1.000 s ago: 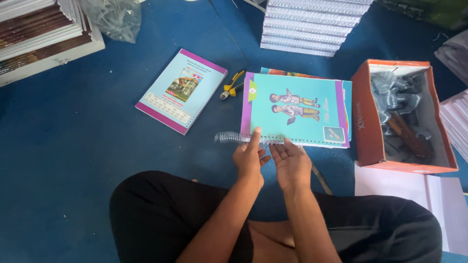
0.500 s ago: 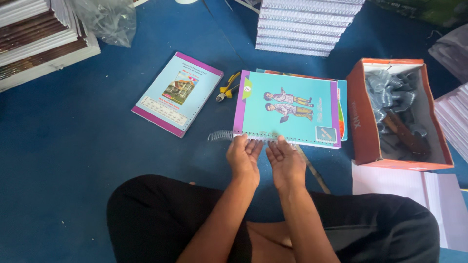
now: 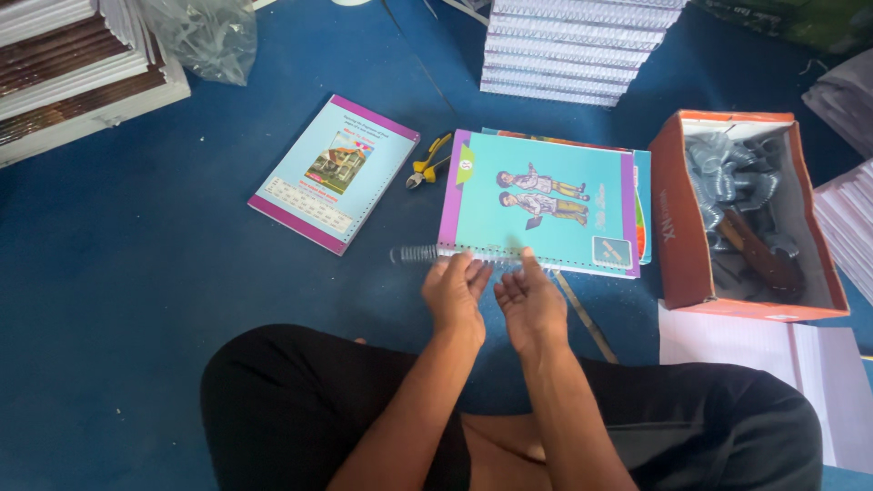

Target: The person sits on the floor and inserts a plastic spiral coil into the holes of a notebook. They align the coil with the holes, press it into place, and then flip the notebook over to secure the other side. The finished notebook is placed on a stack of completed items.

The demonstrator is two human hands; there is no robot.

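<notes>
While both hands meet at the booklet's near edge, clutter rings the blue floor.
Pliers lie between a second booklet left of centre and the teal booklet at centre; a box of coils stands right, stacked books above. Left hand pinches the wire spiral threaded along that edge, its end jutting left. Right hand is loosely open, fingertips touching the edge.

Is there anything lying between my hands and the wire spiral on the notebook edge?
Nothing visible. The left hand and right hand sit right at the wire spiral along the near edge of the turquoise notebook. The yellow cutters lie off beyond the notebook's corner.
</notes>
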